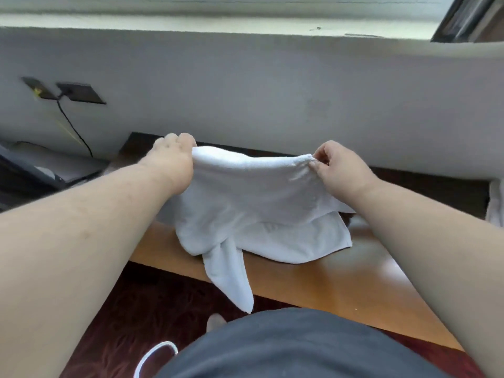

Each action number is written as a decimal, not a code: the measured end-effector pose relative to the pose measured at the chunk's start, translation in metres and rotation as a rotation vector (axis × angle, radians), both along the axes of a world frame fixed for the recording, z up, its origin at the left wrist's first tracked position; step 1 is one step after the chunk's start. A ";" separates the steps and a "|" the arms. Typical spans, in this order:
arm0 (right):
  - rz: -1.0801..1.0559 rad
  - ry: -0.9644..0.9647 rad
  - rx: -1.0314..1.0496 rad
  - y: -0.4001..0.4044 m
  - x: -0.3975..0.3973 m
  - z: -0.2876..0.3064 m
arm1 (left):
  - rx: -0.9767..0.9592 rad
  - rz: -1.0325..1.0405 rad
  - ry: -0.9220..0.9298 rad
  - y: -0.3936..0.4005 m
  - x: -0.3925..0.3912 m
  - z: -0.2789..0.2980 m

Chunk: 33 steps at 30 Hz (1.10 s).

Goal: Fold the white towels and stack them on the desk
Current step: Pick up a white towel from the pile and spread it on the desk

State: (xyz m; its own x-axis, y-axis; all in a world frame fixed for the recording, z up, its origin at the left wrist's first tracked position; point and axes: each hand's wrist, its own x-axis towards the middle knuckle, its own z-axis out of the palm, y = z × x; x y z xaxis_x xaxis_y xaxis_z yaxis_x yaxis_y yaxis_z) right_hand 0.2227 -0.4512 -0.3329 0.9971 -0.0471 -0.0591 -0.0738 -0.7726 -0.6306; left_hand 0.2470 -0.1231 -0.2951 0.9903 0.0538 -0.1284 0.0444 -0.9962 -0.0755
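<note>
I hold a white towel [245,197] stretched between both hands above the wooden desk [341,279]. My left hand [171,162] grips its upper left corner, and my right hand [341,167] pinches the upper right corner. The towel's lower part lies bunched on the desk, and one tail [231,279] hangs over the front edge toward the floor. A lower layer of white cloth [313,241] lies flat on the desk beneath it; whether that is the same towel I cannot tell.
More white cloth [495,208] shows at the desk's far right edge. A white wall [245,91] runs behind the desk, with dark wall sockets [79,92] and a black cable at left. A dark red carpet [152,304] lies below.
</note>
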 end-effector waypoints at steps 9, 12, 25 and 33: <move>-0.138 0.422 -0.068 0.065 -0.068 -0.079 | -0.013 -0.342 0.398 0.051 0.039 -0.068; -0.173 0.604 -0.042 0.075 -0.096 -0.096 | 0.013 -0.406 0.472 0.058 0.034 -0.087; -0.472 0.390 0.040 0.062 -0.118 -0.114 | 0.017 -0.804 0.113 -0.001 0.013 -0.106; -0.405 0.497 -0.035 0.066 -0.106 -0.140 | 0.230 -0.931 0.297 -0.116 0.022 -0.102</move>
State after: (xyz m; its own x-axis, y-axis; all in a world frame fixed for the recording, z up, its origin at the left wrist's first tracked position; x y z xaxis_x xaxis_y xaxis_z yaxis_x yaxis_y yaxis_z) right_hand 0.1163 -0.3852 -0.4727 0.7541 -0.4246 -0.5010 -0.6411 -0.6416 -0.4212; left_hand 0.2687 -0.2394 -0.3970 0.5802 -0.6716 -0.4607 -0.7971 -0.5844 -0.1521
